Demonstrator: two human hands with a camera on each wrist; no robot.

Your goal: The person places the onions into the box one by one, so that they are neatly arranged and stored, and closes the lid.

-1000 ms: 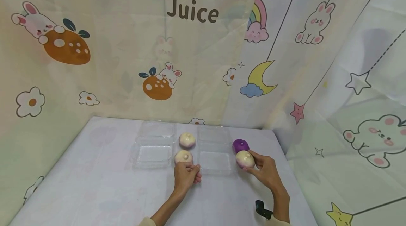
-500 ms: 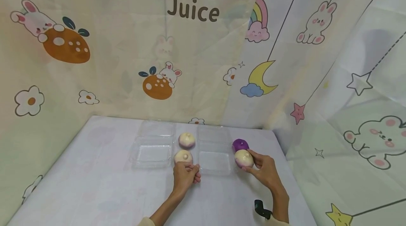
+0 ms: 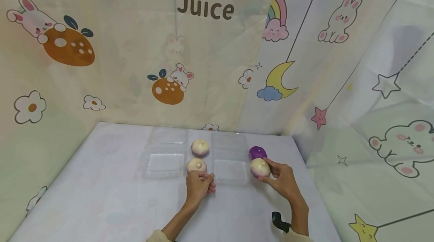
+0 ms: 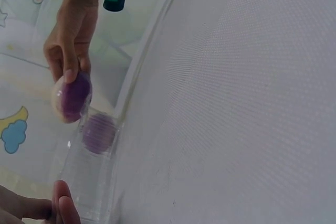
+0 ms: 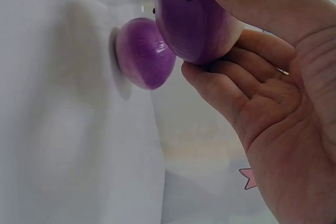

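Note:
In the head view my right hand (image 3: 284, 183) grips a white-and-purple turnip (image 3: 260, 168) between thumb and fingers, raised off the table, white side up. Just behind it lies a purple turnip (image 3: 258, 153); in the right wrist view this lower turnip (image 5: 146, 53) rests on the table. My left hand (image 3: 199, 188) is bent in front of another white turnip (image 3: 196, 165), covering its near edge. Its fingertips are beside the left edge of a clear plastic box (image 3: 229, 170); whether they pinch anything is hidden. One more white turnip (image 3: 200, 147) sits behind.
A second open clear box (image 3: 165, 163) stands left of the turnips, its lid folded back. The white table (image 3: 112, 196) meets printed cloth walls (image 3: 129, 46) at the back and right. A black strap-like piece (image 3: 280, 222) shows by my right wrist.
The turnip in my right hand has shifted very slightly left. My left hand holds nearly the same place, and the head view has tilted down a little.

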